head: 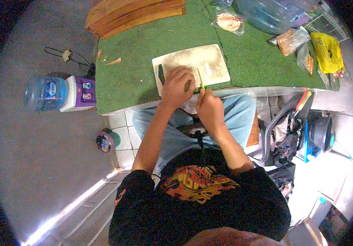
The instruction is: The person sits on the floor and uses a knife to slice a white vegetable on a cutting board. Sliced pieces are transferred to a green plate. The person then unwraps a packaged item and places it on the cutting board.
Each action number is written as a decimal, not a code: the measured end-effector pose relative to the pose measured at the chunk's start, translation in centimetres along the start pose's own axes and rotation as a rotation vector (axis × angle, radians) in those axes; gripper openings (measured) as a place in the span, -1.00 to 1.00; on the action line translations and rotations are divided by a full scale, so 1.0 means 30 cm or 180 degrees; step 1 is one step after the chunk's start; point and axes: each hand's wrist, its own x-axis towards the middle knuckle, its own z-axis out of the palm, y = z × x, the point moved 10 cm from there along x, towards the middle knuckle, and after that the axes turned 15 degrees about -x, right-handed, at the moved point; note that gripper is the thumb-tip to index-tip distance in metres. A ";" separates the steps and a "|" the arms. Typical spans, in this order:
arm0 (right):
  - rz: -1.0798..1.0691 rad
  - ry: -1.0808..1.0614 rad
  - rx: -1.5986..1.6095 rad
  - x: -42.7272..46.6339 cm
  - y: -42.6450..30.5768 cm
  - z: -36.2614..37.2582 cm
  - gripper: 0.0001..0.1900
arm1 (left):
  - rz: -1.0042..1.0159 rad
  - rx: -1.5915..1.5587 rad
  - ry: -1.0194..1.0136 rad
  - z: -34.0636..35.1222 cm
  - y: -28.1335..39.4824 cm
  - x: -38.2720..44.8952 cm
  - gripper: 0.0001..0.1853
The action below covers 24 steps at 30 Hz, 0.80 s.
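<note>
A worn, pale cutting board (219, 58) lies on the green-covered table in front of me. My right hand (209, 106) grips the yellow-green handle of a knife (202, 87) at the board's near edge, its thin blade pointing away over the board. To its left, my left hand (179, 87) rests on the board with bent fingers, beside a pale piece; whether it grips that piece is hidden. A dark green, elongated item (161, 73) lies at the board's left side. Right of the blade is a whitish strip (207, 68).
Curved wooden furniture (136, 17) stands at the back left. Small orange scraps (113, 61) lie on the left. At the right are a large clear plastic bottle (265, 15), plastic-bagged items (289, 41), a yellow bag (329, 52) and a wire rack (330, 23).
</note>
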 end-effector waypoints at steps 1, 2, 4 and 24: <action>0.0007 0.0007 0.0001 -0.001 -0.008 0.005 -0.71 | -0.0013 0.0000 -0.0009 0.002 -0.003 -0.002 -0.89; 0.0007 0.0008 0.0005 -0.001 -0.013 0.009 -0.71 | -0.0022 0.0007 -0.0018 0.004 -0.006 -0.004 -0.89; -0.0131 0.0048 -0.0062 0.002 -0.030 0.012 -0.75 | 0.0022 -0.0015 0.0003 0.004 -0.006 -0.003 -0.90; 0.0053 -0.0238 -0.0019 0.019 -0.039 0.058 -0.73 | -0.0034 0.0068 -0.0024 0.004 -0.008 0.000 -0.90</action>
